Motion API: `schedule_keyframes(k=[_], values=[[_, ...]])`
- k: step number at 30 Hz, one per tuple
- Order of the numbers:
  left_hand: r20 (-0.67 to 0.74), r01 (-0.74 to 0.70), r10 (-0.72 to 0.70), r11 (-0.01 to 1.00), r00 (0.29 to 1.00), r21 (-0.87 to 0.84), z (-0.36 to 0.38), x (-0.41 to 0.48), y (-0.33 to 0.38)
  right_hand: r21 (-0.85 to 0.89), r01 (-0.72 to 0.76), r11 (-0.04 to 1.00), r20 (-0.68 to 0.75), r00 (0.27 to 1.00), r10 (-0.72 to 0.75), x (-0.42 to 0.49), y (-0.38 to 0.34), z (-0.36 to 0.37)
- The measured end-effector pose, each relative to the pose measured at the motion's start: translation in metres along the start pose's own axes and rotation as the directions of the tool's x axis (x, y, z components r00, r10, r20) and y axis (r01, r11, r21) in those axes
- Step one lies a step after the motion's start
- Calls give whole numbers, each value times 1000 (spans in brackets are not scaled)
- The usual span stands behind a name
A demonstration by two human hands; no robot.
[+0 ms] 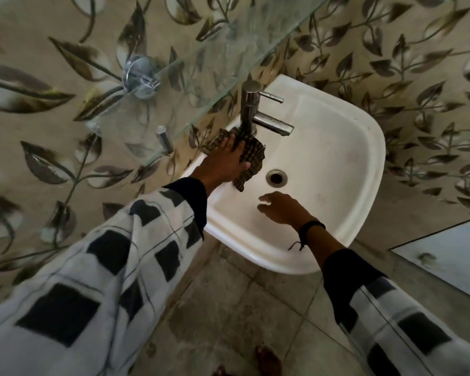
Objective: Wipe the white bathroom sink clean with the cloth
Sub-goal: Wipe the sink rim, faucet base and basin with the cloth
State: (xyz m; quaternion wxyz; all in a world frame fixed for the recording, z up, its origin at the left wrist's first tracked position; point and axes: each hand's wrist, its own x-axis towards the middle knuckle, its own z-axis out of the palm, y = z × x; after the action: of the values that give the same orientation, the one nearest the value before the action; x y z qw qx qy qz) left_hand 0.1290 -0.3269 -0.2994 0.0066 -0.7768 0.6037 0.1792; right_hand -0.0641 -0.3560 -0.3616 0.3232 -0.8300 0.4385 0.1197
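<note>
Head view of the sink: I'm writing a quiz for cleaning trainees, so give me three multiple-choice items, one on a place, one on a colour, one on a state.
1. Where does the cloth lie?
A. over the drain
B. on the sink ledge at the foot of the faucet
C. on the floor

2. What colour is the band on the right wrist?
A. black
B. red
C. white

3. What is the right hand doing?
A. gripping the faucet
B. holding the cloth
C. hovering open over the basin

Key: B, the left hand presses it there; A, the band reads black; C, its fingers are loose and hold nothing.
</note>
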Motion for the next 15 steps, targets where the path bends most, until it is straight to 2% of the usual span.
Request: schedule_keyframes(k=[3,5,11,15], values=[[-44,26,-26,1000,999,-4,15,-3,-4,-40,38,998,270,963,-26,-3,2,3],[-40,50,-51,998,998,-28,19,-9,-7,-59,71,996,363,931,-45,-9,0,3],[103,122,-123,992,987,18,24,-38,-27,-94,83,992,455,890,-31,-12,-4,3],[33,84,-89,988,995,128,23,-39,-23,-73,39,997,452,892,-2,-8,-6,2]])
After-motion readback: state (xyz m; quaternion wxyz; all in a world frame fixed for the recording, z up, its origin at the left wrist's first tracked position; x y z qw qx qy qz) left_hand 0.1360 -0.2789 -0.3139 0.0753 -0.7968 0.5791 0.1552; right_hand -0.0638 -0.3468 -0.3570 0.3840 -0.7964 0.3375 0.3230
